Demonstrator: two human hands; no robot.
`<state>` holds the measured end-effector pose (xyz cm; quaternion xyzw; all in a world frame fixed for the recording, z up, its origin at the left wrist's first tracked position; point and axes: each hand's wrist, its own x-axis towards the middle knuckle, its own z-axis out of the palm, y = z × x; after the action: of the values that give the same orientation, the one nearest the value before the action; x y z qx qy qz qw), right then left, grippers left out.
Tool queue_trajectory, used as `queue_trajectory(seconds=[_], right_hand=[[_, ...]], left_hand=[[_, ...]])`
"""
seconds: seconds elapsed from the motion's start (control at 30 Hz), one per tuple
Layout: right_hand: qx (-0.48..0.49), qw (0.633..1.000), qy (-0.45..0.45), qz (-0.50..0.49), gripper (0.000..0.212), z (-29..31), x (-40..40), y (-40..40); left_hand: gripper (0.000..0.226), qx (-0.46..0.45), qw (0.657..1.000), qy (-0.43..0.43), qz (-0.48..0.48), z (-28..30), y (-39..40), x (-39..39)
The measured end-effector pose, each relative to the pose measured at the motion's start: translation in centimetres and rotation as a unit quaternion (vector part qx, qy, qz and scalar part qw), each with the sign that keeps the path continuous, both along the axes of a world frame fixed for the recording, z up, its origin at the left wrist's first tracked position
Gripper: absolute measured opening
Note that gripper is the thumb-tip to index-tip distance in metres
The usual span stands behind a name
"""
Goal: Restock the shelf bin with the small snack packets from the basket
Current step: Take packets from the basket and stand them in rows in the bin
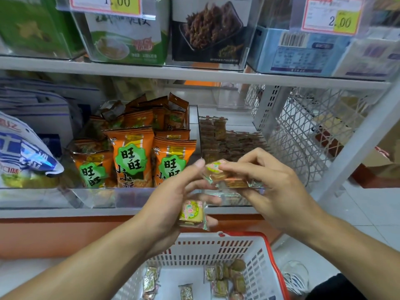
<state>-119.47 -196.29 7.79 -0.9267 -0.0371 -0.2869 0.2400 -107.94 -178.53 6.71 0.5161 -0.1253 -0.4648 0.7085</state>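
My left hand (173, 204) holds a small clear-wrapped snack packet (192, 213) in its lower fingers, and its thumb and forefinger reach toward my right hand. My right hand (270, 187) grips a stack of the same small packets (227, 176) in front of a clear shelf bin (229, 201). That bin is partly filled with rows of brown packets (229, 144). Below my hands sits a white basket with a red rim (268, 247), with several loose packets (227, 280) on its bottom.
Left of the bin, another clear bin holds orange snack bags (132, 156). A blue and white bag (23, 156) lies further left. A white wire rack (303, 131) stands to the right. An upper shelf carries boxed goods and price tags (333, 14).
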Motion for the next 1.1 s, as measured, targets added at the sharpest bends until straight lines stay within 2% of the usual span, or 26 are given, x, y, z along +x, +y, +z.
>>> queue_trajectory(seconds=[0.07,0.13,0.2,0.23,0.33,0.4,0.47,0.6,0.73,0.87,0.93,1.0,1.1], right_hand=[[-0.033,0.999,0.005,0.017,0.046,0.2,0.1,-0.2],[-0.039,0.998,0.031,0.037,0.044,0.5,0.0,-0.5],[0.037,0.995,0.084,0.032,0.042,0.7,-0.2,-0.7],[0.121,0.985,0.116,0.027,0.040,0.9,-0.3,-0.8],[0.359,0.921,0.144,0.042,0.036,1.0,-0.4,-0.6],[0.498,0.854,0.142,0.047,0.041,0.6,-0.2,-0.3],[0.591,0.793,0.142,0.038,0.041,0.3,0.0,0.2],[0.605,0.777,0.171,-0.024,0.028,0.5,0.5,0.9],[0.678,0.714,0.173,-0.008,0.041,0.5,0.6,1.1],[0.697,0.694,0.183,0.011,0.053,0.2,0.4,1.5],[0.683,0.698,0.212,0.023,0.046,0.2,0.3,1.7],[0.647,0.724,0.238,0.019,0.038,0.1,0.2,1.8],[0.626,0.749,0.218,0.015,0.037,0.1,0.3,1.6]], left_hand=[[0.022,-0.001,1.000,-0.013,0.025,-0.1,-0.1,0.0],[0.021,-0.005,0.999,-0.021,0.044,-0.3,0.0,0.3],[0.022,-0.007,0.997,-0.030,0.068,-0.5,0.0,0.6],[0.021,-0.002,0.996,-0.041,0.080,-0.7,0.0,0.9],[0.020,0.018,0.992,-0.080,0.098,-1.3,0.0,1.2],[0.023,0.018,0.991,-0.095,0.094,-1.7,0.1,1.1],[0.030,0.019,0.991,-0.103,0.082,-1.8,0.1,0.9],[0.026,0.019,0.992,-0.103,0.073,-1.9,-0.1,0.4],[0.027,0.016,0.992,-0.094,0.077,-2.0,-0.1,0.5],[0.024,0.022,0.992,-0.109,0.062,-2.2,-0.1,0.5],[0.019,0.028,0.992,-0.115,0.049,-2.3,-0.1,0.4],[0.017,0.030,0.993,-0.105,0.038,-2.2,-0.1,0.4],[0.021,0.003,0.998,-0.047,0.042,-1.9,-0.4,0.4]])
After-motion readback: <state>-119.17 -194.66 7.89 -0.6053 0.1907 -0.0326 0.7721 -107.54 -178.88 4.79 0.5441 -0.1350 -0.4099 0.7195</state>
